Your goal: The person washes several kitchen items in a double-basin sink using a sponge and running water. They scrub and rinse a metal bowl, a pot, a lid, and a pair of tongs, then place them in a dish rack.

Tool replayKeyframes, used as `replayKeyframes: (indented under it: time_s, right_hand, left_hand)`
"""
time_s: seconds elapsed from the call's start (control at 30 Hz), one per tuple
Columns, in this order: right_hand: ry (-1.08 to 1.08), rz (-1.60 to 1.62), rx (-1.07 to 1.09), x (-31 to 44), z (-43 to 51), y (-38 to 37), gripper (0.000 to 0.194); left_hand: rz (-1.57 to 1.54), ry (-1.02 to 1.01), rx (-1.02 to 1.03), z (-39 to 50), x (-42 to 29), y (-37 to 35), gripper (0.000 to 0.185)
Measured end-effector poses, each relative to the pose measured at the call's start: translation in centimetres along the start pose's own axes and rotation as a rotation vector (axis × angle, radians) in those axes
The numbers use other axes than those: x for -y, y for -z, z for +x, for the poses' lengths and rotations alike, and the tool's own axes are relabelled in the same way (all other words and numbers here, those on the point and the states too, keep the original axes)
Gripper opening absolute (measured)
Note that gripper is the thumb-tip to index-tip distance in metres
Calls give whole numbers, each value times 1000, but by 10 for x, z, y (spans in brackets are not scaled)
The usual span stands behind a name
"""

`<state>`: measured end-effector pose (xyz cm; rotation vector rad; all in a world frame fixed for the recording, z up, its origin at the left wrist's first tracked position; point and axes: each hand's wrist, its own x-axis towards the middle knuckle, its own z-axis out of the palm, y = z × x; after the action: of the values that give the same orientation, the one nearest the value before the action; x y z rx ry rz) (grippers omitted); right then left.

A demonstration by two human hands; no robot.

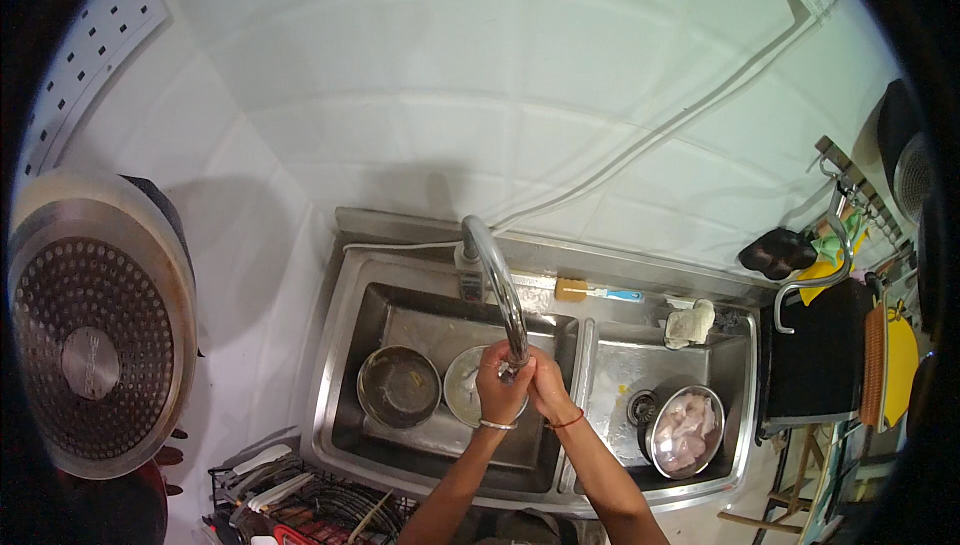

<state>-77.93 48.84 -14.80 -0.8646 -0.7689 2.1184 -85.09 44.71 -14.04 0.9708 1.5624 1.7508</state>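
Both hands meet at the spout end of a chrome gooseneck faucet [504,275], above the larger left basin of a stainless steel double sink [564,455]. My left hand [501,386] is curled by the outlet, with a silver bangle on its wrist. Against the outlet's right side is my right hand [549,389], a red cord around its wrist. Whether either one grips the spout cannot be told. Partly hidden beneath them is a round metal bowl [459,387] with light contents. Another metal bowl [399,386] sits to its left. In the right basin, a metal bowl of raw, pale meat [685,431] leans beside the drain [643,408].
A sponge brush [571,290] and a folded cloth [690,324] lie along the sink's back ledge. A large pan [97,335] hangs at left. A wire rack [322,500] with utensils stands at front left. At right is a black box-like object [810,357].
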Motion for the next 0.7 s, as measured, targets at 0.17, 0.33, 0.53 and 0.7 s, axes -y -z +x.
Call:
replayKeyframes:
  time_s: [0.17,0.33,0.53,0.7]
  right_hand:
    - [-68,56,-169,10,-11,-1,24]
    - [-92,147,-252,14,-13,-4,27]
    - [-152,204,-223,16,-13,-7,35]
    - [-167,205,-213,16,-11,-5,36]
  left_hand:
    - [-31,119,55,-3,-8,-2,22]
    - [-117,124,83,-1,-12,-3,22]
    - [-23,227,101,4,-5,-2,21]
    - [-358,342,123,6,9,-1,31]
